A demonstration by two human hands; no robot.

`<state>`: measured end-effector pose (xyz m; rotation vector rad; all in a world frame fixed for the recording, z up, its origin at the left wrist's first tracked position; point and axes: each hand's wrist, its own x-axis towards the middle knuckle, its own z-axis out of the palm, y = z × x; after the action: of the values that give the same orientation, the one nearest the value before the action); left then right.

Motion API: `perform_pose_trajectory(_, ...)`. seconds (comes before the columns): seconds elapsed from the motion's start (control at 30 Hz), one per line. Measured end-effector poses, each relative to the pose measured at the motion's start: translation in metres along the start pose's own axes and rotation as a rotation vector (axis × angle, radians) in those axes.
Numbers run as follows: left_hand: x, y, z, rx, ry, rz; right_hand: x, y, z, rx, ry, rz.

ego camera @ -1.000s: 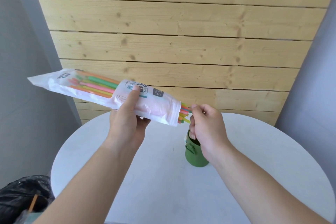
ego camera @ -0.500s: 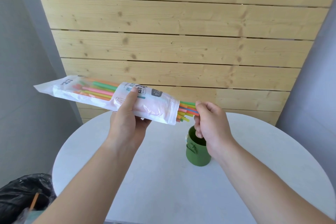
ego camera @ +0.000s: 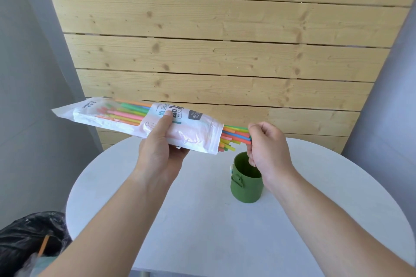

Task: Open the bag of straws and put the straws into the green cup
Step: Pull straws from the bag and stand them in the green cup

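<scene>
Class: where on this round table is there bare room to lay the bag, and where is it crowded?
Bare: the table left of the green cup, the near part between the forearms, and the far right side. Crowded: over the cup, where the right hand pinches straws in the bag the left hand holds.

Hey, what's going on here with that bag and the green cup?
A person holds a plastic bag in the air with the left hand, its open end pointing right. The right hand pinches the ends of several coloured straws that stick out of the opening. The green cup stands on the round white table just below, with no straws showing in it.
</scene>
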<state>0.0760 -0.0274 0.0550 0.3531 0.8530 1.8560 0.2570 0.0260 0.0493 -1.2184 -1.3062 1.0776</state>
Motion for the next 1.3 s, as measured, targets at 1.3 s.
perform_pose_trajectory(1.3, 0.019, 0.012, -0.023, -0.088, 0.152, 0.002, 0.024, -0.029, -0.107, 0.087, -0.083, 0.004)
